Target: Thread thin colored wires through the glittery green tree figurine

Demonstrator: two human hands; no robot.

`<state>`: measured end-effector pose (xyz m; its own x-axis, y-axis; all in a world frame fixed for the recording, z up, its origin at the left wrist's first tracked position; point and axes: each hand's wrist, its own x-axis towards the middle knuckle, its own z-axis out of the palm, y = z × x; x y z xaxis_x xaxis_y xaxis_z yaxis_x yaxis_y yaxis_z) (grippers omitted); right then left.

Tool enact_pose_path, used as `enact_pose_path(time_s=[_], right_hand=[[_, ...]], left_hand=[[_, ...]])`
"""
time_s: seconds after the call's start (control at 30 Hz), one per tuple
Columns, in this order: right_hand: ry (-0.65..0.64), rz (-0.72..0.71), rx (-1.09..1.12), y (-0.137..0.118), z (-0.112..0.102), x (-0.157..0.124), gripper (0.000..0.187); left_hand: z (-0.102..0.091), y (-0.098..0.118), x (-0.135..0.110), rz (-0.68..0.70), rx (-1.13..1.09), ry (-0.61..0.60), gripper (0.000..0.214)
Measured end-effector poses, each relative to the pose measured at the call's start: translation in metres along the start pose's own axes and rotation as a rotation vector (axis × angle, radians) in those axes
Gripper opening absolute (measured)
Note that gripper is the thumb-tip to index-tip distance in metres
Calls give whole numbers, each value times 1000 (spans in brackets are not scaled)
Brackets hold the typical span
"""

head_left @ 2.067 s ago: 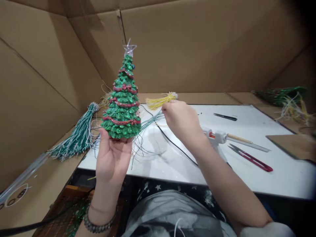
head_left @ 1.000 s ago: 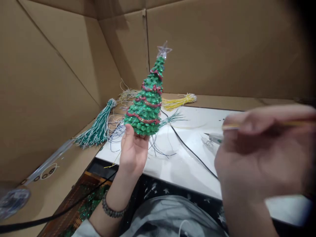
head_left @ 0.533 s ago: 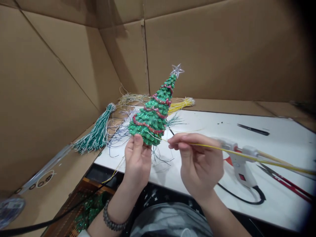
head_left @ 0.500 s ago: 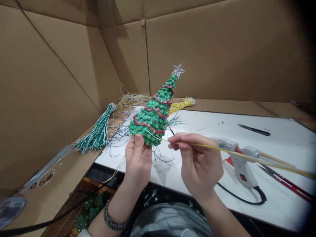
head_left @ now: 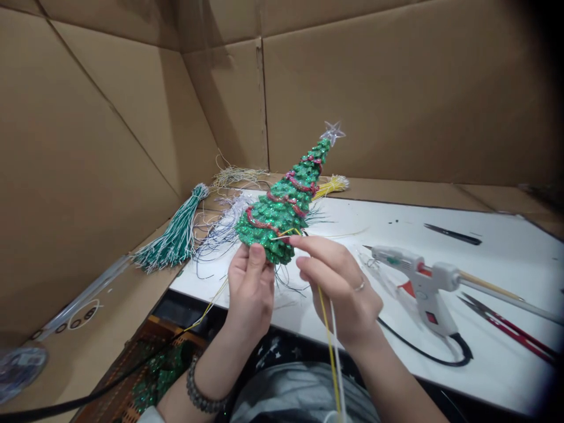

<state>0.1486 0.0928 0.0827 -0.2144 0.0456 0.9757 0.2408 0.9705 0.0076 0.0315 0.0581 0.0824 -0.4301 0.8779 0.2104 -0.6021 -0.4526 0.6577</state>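
Observation:
A glittery green Christmas tree ornament with red garlands and a clear star on its tip leans to the right above the white tabletop. My left hand grips its base, thumb in front and the other fingers mostly behind it. At the tree's lower right side, my right hand pinches thin yellow and white wires, index fingertip close to the branches. These wires run from the tree, past my fingers and down toward my lap. My right thumb is hidden.
A white hot glue gun lies at right, beside red-handled snips. Farther back is a dark cutting tool. Bundles of green-and-white wires and yellow wires lie behind. Cardboard walls enclose the table.
The tree has shifted slightly right and tilted further. My right hand has turned and come closer to the tree; the wires that stretched rightward now hang down below it.

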Motion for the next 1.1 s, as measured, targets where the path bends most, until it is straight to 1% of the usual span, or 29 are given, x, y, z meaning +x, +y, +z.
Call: enact_pose_path(time_s=[0.07, 0.13, 0.33, 0.43, 0.6, 0.77, 0.9, 1.1], right_hand=[[-28, 35, -15, 1, 3, 0, 23], [-28, 17, -47, 1, 2, 1, 24], [-116, -226, -277, -4, -10, 9, 15], [-123, -281, -335, -6, -13, 10, 12], [-130, -275, -351, -7, -15, 10, 10], [-125, -282, -350, -6, -14, 13, 8], [-108, -274, -372, -3, -11, 13, 9], [-147, -311, -397, -3, -14, 14, 9]], left_hand=[[1, 0, -1, 11, 10, 3, 24], [1, 0, -1, 10, 17, 5, 24], [5, 4, -2, -32, -7, 4, 24], [6, 5, -4, -41, 5, 24, 25], [5, 5, -4, -25, 33, 39, 28], [6, 5, -5, -4, 73, 28, 30], [8, 6, -6, 8, 80, 10, 33], [8, 8, -7, -23, 103, 18, 27]])
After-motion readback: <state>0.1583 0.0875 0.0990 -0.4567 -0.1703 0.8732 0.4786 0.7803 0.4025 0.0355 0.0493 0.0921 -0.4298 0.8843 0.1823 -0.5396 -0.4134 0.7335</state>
